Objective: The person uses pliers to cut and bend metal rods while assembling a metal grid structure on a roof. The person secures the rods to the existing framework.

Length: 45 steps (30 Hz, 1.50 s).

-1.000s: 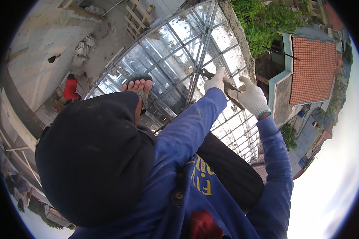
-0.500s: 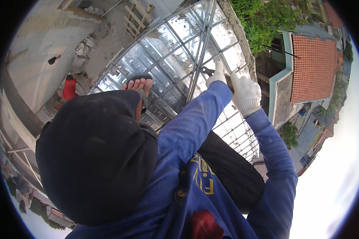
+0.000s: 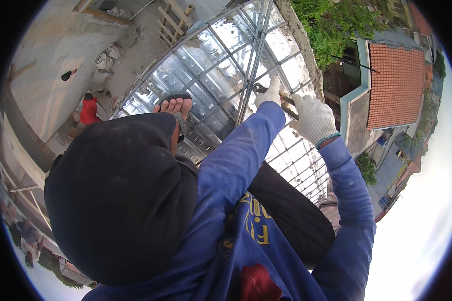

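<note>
The right hand (image 3: 314, 118), in a white knit glove, is closed around the handle of a dark hand tool (image 3: 286, 103) whose head I cannot make out clearly; it lies across the top of a grey steel rafter (image 3: 253, 65) of the roof frame. The left hand (image 3: 270, 93), also gloved, is curled at the rafter right beside the tool's far end, though whether it grips the tool or the steel is hard to tell. Both hands meet over that one bar, so a slip of the tool could strike the left fingers. A bare foot in a dark sandal (image 3: 173, 103) rests on the frame just to the left, and the thin bars give it little purchase. Between the bars, translucent roof panels (image 3: 221, 40) show the concrete ground (image 3: 45, 60) far beneath, where a person in red (image 3: 89, 111) stands; a dropped tool could fall toward that area, and weight put on a panel rather than steel might break through.
</note>
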Motion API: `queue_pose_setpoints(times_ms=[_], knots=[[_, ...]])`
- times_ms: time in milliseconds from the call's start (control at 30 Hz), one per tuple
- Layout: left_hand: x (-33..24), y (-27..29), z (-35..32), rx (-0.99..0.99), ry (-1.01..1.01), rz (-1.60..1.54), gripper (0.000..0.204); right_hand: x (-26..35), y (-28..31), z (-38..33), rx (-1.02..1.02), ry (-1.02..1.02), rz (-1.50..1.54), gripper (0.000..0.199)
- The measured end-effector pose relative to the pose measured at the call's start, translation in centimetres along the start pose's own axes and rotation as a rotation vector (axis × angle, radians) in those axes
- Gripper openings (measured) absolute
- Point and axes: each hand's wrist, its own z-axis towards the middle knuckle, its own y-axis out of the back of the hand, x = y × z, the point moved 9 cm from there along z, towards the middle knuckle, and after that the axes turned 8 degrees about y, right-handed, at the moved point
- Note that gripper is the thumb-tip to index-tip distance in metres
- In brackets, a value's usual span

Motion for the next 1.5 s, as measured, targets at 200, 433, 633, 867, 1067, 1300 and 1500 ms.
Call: queue_pose_setpoints(times_ms=[200,433,633,867,1067,1300,1500], knots=[[-0.5,-0.6,-2.0,-0.160,0.096,0.080,0.067,-0.7,-2.6,1.2,-0.121,-0.163,-0.315,0.048],[-0.3,1.8,-2.8,-0.354,-0.065,0.431,0.073,-1.5,-9.2,-0.7,0.611,-0.268,1.488,0.042],[1.2,1.2,0.8,-0.032,0.053,0.137,0.058,-0.7,-2.5,0.8,-0.085,-0.125,0.116,0.028],[0.4,2.8,0.2,-0.167,-0.013,0.379,0.064,-0.3,-9.2,-0.1,0.196,-0.162,0.833,0.043],[-0.5,2.8,-1.3,-0.121,-0.108,0.414,0.068,0.7,-13.1,-0.5,0.428,-0.241,1.404,0.038],[-0.9,2.4,-2.0,-0.087,-0.068,0.327,0.073,1.2,-11.3,-0.5,0.266,-0.237,1.391,0.045],[-1.2,2.2,-2.5,-0.052,-0.179,0.319,0.063,-2.4,-13.2,1.2,0.391,-0.189,1.221,0.038]])
